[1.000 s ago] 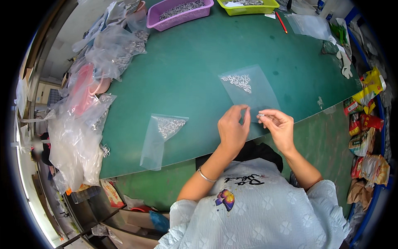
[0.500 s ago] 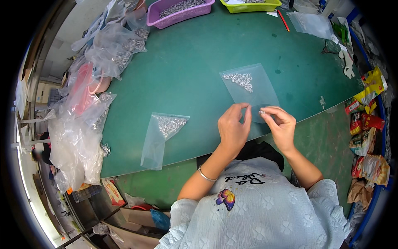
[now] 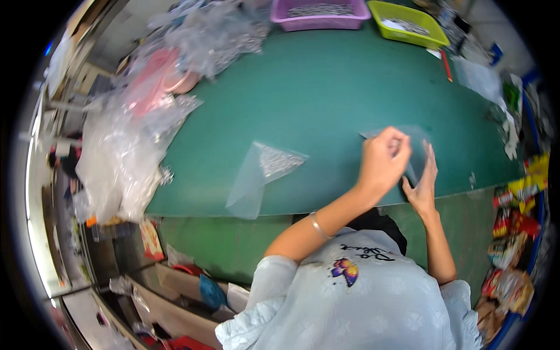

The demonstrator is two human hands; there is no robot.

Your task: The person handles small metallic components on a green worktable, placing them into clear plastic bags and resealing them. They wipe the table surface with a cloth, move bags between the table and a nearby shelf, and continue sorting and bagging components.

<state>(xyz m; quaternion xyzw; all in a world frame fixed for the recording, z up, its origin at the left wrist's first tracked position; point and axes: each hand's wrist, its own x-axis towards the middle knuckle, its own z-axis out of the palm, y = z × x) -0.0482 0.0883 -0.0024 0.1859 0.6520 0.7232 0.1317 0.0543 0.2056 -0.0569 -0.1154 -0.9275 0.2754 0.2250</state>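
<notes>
My left hand [image 3: 382,162], with a bracelet on its wrist, is closed over a clear plastic bag [image 3: 415,135]; what its curled fingers hold, if anything, is blurred. My right hand [image 3: 426,179] stands at the bag's right side, fingers stretched up and thumb apart. Most of that bag lies behind my hands, and its metal pieces are hidden. Further left, a second clear bag [image 3: 248,184] lies flat on the green table [image 3: 315,87], with small silvery metal pieces [image 3: 279,162] gathered in its upper corner.
A purple basket [image 3: 321,23] and a yellow-green basket [image 3: 408,34] of metal parts stand at the far edge. Large plastic bags [image 3: 125,157] crowd the left side, beside a pink container [image 3: 182,81]. A red pen [image 3: 447,65] lies far right; snack packets [image 3: 513,224] line the right edge.
My left hand has risen and shifted right across the bag. My right hand has opened from a pinch on a small metal piece. The whole view has swung, moving the table's contents.
</notes>
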